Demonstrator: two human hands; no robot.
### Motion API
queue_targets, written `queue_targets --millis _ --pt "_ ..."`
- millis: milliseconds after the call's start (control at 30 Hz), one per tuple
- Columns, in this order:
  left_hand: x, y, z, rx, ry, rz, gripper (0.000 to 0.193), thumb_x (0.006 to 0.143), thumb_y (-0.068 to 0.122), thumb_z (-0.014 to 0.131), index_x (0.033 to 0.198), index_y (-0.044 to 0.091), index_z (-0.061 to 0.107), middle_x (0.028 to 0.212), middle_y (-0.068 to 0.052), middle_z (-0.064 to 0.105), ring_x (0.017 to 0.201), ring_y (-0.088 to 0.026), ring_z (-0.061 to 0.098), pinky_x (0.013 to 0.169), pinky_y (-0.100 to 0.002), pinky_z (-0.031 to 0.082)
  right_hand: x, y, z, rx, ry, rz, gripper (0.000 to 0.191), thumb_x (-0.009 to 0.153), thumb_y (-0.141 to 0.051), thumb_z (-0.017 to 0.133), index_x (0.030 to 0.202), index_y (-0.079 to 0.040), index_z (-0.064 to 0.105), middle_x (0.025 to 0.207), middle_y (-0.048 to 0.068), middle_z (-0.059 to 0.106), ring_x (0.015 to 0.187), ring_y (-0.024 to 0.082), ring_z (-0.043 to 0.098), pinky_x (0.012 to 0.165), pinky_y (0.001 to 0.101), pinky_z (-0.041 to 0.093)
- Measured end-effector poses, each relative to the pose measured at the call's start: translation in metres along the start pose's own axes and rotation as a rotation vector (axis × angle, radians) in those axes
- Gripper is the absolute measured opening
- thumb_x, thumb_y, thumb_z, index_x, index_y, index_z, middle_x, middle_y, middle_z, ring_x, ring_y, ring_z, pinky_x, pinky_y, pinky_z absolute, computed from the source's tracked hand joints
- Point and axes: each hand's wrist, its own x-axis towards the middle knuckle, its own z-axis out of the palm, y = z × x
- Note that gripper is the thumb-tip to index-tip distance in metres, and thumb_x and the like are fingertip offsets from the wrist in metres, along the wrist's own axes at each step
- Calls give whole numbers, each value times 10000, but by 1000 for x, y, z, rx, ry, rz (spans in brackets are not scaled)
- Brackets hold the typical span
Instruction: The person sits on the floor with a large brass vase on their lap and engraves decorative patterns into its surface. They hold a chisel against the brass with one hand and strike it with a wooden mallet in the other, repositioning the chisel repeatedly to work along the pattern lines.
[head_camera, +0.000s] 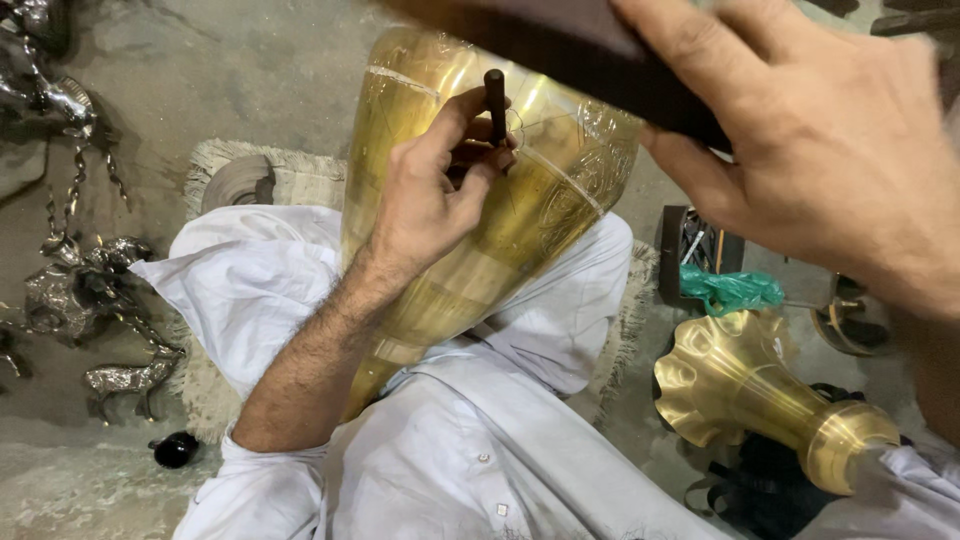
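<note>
A large brass vase (520, 190) lies tilted across my lap, its wide body up and away from me, with engraved lines and patterns on its surface. My left hand (430, 200) pinches a short dark metal punch (495, 95) upright against the brass. Raised close to the camera at the upper right, my right hand (830, 150) grips a dark wooden mallet or block (560, 40) above the punch. White clothing (460, 440) covers my legs under the vase.
A second fluted brass piece (750, 390) lies on the floor at the right, near a green plastic bag (730, 290) and a small box of tools (690, 245). Silvery metal animal figures (90, 300) stand at the left. A fringed mat (290, 180) lies beneath me. A small black object (175, 450) rests at lower left.
</note>
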Motion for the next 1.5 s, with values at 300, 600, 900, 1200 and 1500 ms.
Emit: queue_targets --millis 300,600,900,1200,1500 --pt "-1 -5 4 42 0 35 459 1029 -45 626 1458 2 470 1195 -144 752 1101 -209 784 971 -327 677 2 -2 -7 -146 -87 40 774 934 -363 755 1623 -226 432 1096 69 665 728 290 691 531 412 535" --pt "-3 2 2 -37 -19 -33 497 992 -68 574 1471 -2 459 1165 -126 775 1081 -199 792 944 -315 674 -1 1 -3 -195 -131 55 793 907 -407 760 1621 -242 457 1075 65 666 714 279 695 513 401 525" --pt "-3 5 2 -38 -6 -43 473 1009 -42 626 1457 -7 479 1143 -119 772 1057 -200 795 895 -293 680 5 -8 -7 -81 31 -5 776 929 -378 742 1619 -193 440 1182 106 656 815 290 696 552 403 530" --pt "-8 1 5 -1 13 -17 493 985 -57 633 1449 -18 472 1175 -142 761 1069 -201 786 894 -300 675 2 -4 3 -67 -87 18 819 909 -373 774 1630 -234 411 1213 96 648 814 290 702 535 427 544" --pt "-10 4 5 -56 -16 -37 455 1008 -70 602 1442 -31 470 1157 -144 766 1086 -198 789 930 -298 667 3 -4 1 35 42 3 771 960 -337 767 1626 -167 416 1266 123 632 905 324 684 631 430 552"
